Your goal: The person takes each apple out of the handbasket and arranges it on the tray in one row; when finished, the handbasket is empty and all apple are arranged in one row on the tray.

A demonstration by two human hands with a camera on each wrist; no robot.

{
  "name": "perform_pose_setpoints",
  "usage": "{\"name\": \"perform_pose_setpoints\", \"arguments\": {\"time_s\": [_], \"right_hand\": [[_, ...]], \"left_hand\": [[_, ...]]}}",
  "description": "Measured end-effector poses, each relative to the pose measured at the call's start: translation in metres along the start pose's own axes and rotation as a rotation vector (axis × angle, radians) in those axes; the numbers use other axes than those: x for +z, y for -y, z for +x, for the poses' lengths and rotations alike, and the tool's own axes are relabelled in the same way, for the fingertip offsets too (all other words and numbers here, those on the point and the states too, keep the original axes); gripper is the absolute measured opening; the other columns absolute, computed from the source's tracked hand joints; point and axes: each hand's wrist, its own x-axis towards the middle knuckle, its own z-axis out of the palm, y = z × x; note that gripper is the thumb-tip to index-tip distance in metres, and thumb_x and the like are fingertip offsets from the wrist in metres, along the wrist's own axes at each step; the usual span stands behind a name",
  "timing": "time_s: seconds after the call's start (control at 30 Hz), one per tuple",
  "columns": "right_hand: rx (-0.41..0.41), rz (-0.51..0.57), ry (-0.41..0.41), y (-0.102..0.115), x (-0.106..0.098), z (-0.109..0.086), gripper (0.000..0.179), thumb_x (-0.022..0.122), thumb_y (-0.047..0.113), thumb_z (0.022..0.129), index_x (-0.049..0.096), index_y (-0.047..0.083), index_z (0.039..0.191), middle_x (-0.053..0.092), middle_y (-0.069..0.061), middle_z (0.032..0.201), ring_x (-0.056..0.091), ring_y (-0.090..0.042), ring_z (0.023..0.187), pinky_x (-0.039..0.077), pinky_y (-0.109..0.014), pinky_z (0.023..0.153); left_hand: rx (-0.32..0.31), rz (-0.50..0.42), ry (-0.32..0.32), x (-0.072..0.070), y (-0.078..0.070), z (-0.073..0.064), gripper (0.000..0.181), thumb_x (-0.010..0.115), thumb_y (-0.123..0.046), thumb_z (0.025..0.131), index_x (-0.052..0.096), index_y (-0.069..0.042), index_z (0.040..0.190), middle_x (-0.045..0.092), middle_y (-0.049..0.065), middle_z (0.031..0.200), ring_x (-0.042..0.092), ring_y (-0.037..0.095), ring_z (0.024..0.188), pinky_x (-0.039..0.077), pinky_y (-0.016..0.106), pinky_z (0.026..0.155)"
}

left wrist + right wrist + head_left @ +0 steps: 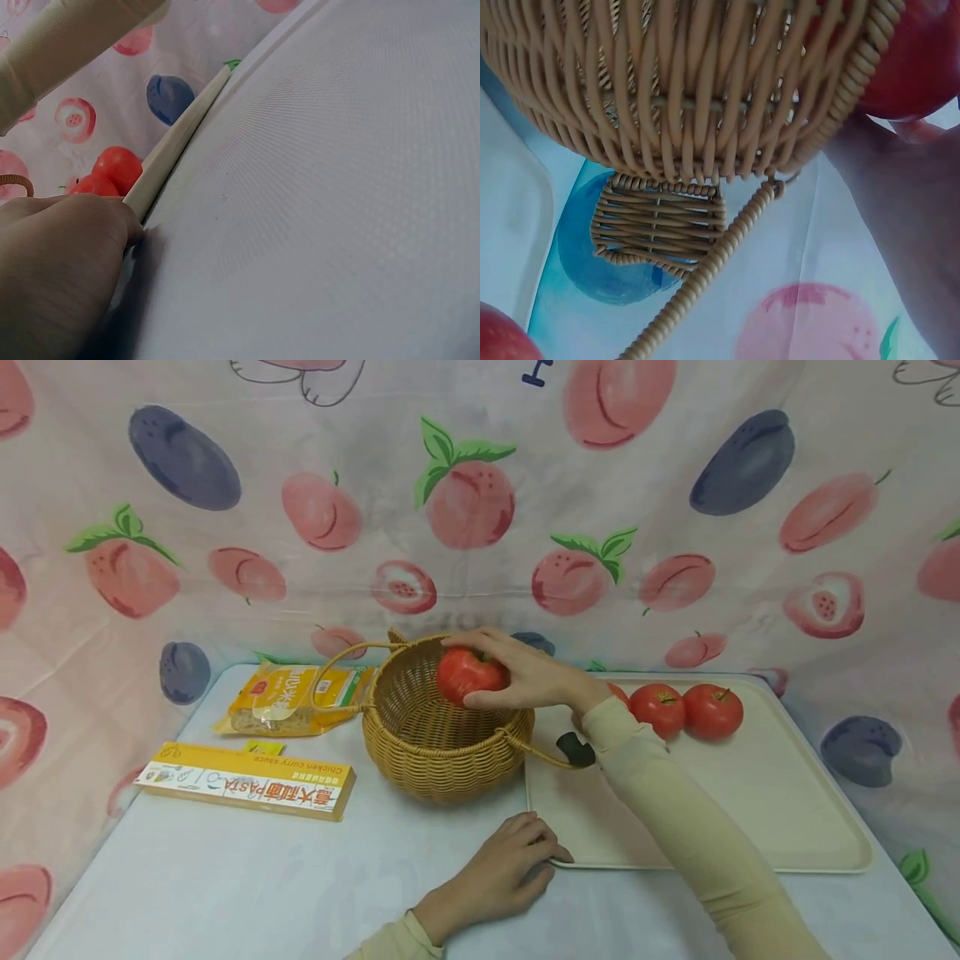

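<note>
A red tomato (471,676) is in my right hand (528,675), thumb low on its near side and fingers over its top. The hand holds it above the opening of a round wicker basket (442,768), inside the rim in the head view. From the right wrist, the tomato (919,64) shows beyond the woven wall (675,97). My left hand (498,870) rests at the near left corner of a cream tray (787,802), loosely bent fingers touching its rim. On the tray sit red tomatoes (712,711), one partly hidden by my right wrist.
Left of the basket lies a yellow bag of dry food (273,697). Nearer, a long pasta box (247,782) lies flat. The basket's looped handles (337,652) stick out at both sides. A fruit-print cloth (480,585) hangs behind the table.
</note>
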Motion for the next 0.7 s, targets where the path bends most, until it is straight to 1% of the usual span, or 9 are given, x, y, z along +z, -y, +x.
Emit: {"name": "perform_pose_setpoints", "arguments": {"time_s": [0.1,0.17,0.27,0.43,0.53,0.7], "right_hand": [[0.001,0.033,-0.031,-0.001,-0.003,-0.006,0.073,0.066,0.054,0.079,0.029,0.046,0.141,0.035,0.005,0.142,0.043,-0.014,0.122,0.048,-0.045,0.094],[0.016,0.062,-0.050,-0.002,-0.004,-0.010,0.074,0.067,0.054,0.078,0.028,0.046,0.141,0.035,0.006,0.142,0.042,-0.014,0.123,0.048,-0.045,0.094],[0.052,0.111,-0.069,-0.003,-0.005,-0.015,0.073,0.069,0.052,0.077,0.031,0.043,0.139,0.036,0.009,0.139,0.044,-0.015,0.121,0.049,-0.045,0.093],[0.074,0.160,-0.107,0.002,-0.007,-0.023,0.068,0.073,0.041,0.078,0.035,0.044,0.135,0.037,0.011,0.136,0.044,-0.013,0.120,0.049,-0.042,0.093],[0.075,0.200,-0.123,0.011,-0.010,-0.030,0.067,0.074,0.032,0.080,0.037,0.038,0.136,0.037,0.007,0.137,0.045,-0.015,0.120,0.049,-0.042,0.094],[0.059,0.253,-0.143,0.024,-0.015,-0.041,0.069,0.073,0.021,0.081,0.037,0.021,0.139,0.039,0.000,0.135,0.047,-0.019,0.118,0.050,-0.042,0.093]], "left_hand": [[-0.001,0.000,0.006,-0.001,-0.001,0.000,0.023,0.058,-0.019,0.091,0.064,-0.027,0.112,0.054,-0.014,0.104,0.047,0.007,0.115,0.035,0.032,0.111],[0.000,0.001,0.004,-0.001,-0.001,0.000,0.023,0.058,-0.019,0.091,0.064,-0.027,0.112,0.054,-0.014,0.103,0.047,0.007,0.115,0.035,0.033,0.111],[0.002,-0.001,0.002,-0.001,-0.001,0.000,0.023,0.058,-0.019,0.091,0.064,-0.027,0.111,0.054,-0.014,0.103,0.047,0.007,0.115,0.034,0.032,0.111],[0.011,0.005,-0.011,0.000,-0.001,0.000,0.023,0.058,-0.019,0.090,0.064,-0.027,0.111,0.054,-0.014,0.102,0.047,0.006,0.112,0.036,0.029,0.109],[0.011,0.009,-0.016,0.000,-0.001,0.001,0.023,0.059,-0.018,0.090,0.064,-0.027,0.110,0.054,-0.014,0.102,0.047,0.005,0.110,0.037,0.028,0.108],[0.008,0.006,-0.015,0.001,-0.001,0.001,0.023,0.059,-0.018,0.090,0.064,-0.027,0.111,0.053,-0.014,0.102,0.047,0.005,0.111,0.036,0.027,0.108]]}}
